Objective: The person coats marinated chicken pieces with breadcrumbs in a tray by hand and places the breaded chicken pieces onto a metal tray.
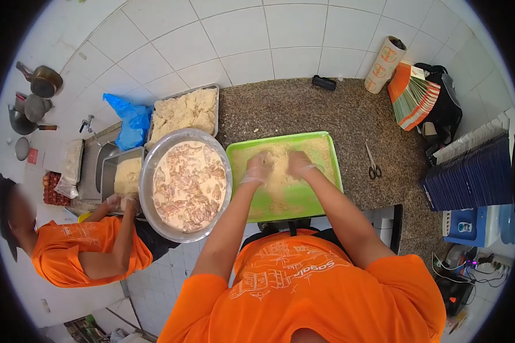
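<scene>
A green tray (261, 212) with pale crumbs spread over it lies on the granite counter. My left hand (258, 167), in a clear glove, is in the crumbs at the tray's left half; its fingers are partly buried or blurred. Right of it, my right hand (299, 164), also gloved, touches the crumb heap, its fingertips hidden too. What either hand holds, if anything, cannot be made out. Left of the tray stands a big metal bowl (145, 197) of raw meat pieces in creamy liquid.
A co-worker (91, 251) at the left works over a metal pan (107, 171) of crumbs. Behind the bowl are a tray of breaded pieces (183, 111) and a blue bag (133, 126). Scissors (373, 163), a film roll (385, 64) and stacked dark boxes (469, 177) are at the right.
</scene>
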Tool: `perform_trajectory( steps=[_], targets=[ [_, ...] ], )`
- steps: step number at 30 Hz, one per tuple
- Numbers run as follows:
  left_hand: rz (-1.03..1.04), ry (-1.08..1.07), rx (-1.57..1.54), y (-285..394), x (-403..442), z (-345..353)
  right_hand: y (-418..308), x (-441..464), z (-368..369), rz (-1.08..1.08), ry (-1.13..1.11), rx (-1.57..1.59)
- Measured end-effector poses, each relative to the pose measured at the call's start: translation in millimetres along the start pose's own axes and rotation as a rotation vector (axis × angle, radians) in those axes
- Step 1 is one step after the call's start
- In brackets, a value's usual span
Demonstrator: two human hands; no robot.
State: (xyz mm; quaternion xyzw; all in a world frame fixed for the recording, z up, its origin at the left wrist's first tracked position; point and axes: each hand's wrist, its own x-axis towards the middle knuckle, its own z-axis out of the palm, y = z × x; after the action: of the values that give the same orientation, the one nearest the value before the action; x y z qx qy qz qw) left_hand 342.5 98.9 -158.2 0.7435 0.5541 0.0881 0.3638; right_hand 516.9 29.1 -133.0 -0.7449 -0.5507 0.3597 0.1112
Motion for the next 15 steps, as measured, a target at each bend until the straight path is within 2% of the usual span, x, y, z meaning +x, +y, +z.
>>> perform_trajectory(
  steps=[1, 2, 3, 5, 6, 7, 8, 9, 11, 12, 14, 15],
  targets=[
    [0.208, 0.012, -0.029, -27.3, 5.6, 15.2, -8.9, -15.5, -18.4, 0.011, -0.096, 0.144],
    [0.410, 0.014, -0.058, -44.8, 3.4, 28.2, -13.2, -26.4, -23.9, 0.019, -0.107, 0.147],
    [0.399, -0.008, -0.056, -35.0, -5.9, 25.7, -16.5, -37.4, -21.8, -0.050, -0.085, 0.074],
    [-0.064, 0.170, 0.022, 9.6, -16.2, 10.5, -11.3, -50.8, -13.4, -0.104, -0.067, 0.014],
    [-0.065, 0.161, 0.023, 14.9, -17.4, 21.1, -7.0, -55.9, -13.4, -0.136, 0.031, 0.064],
    [-0.024, 0.387, 0.274, 21.5, -18.4, 32.7, -2.5, -59.0, -15.7, -0.169, 0.130, 0.112],
    [0.017, 0.607, 0.529, 23.0, -23.3, 40.9, 3.7, -64.2, -17.7, -0.160, 0.121, 0.117],
    [0.010, 0.591, 0.531, 23.1, -30.7, 40.6, 5.4, -75.7, -26.4, -0.105, 0.129, 0.191],
    [0.096, 0.202, 0.604, 33.2, -35.9, 27.6, 20.1, -85.6, -33.3, -0.045, 0.152, 0.271],
    [0.098, 0.189, 0.613, 33.2, -42.3, 27.0, 29.7, -91.2, -28.1, -0.022, 0.158, 0.335],
    [0.185, 0.340, 0.639, 46.6, -32.0, 24.0, 47.7, -84.8, -32.8, -0.015, 0.190, 0.391],
    [0.197, 0.341, 0.645, 53.3, -28.1, 29.1, 53.5, -86.1, -30.7, -0.021, 0.194, 0.426]
  ],
)
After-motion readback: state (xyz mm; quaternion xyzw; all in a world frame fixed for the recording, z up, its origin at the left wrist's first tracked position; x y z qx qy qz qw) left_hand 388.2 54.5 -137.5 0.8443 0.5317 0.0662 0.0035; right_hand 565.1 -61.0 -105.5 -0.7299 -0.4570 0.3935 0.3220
